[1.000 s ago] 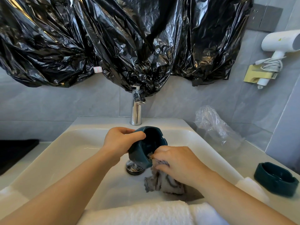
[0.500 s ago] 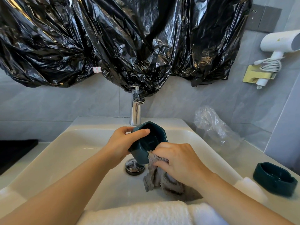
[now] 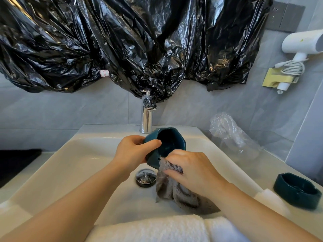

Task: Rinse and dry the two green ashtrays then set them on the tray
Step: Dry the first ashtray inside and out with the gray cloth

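The person's left hand [image 3: 132, 152] grips a dark green ashtray [image 3: 172, 139] by its side. The thumb lies across the near rim and the fingers curl round the back. The ashtray is lifted clear of the basin and tipped on its side, so its hollow faces the viewer. It is held just above and behind the drain.

The right hand [image 3: 190, 170] is closed around a grey cloth [image 3: 167, 187], bunching it in the fingers and pressing the upper edge against the ashtray's lower rim. The rest of the cloth hangs down in loose folds toward the basin floor, just right of the round chrome drain plug [image 3: 146, 177]. Both bare forearms reach in from the bottom of the view.

All this happens over a white rectangular sink [image 3: 78, 163]. A chrome faucet [image 3: 146, 119] stands upright at the sink's back edge, directly behind the held ashtray. A thick white towel [image 3: 157, 229] lies along the sink's near edge.

The second ashtray [image 3: 297, 191], the same dark green, sits upright on the counter well to the right, just beside a folded white cloth [image 3: 269, 196]. Farther back on that counter lies a crumpled clear plastic bag [image 3: 230, 135].

Shiny black plastic sheeting [image 3: 122, 41] covers the wall above the faucet. A white hair dryer [image 3: 302, 44] hangs in a yellow holder [image 3: 276, 77] on the grey tiled wall at upper right.
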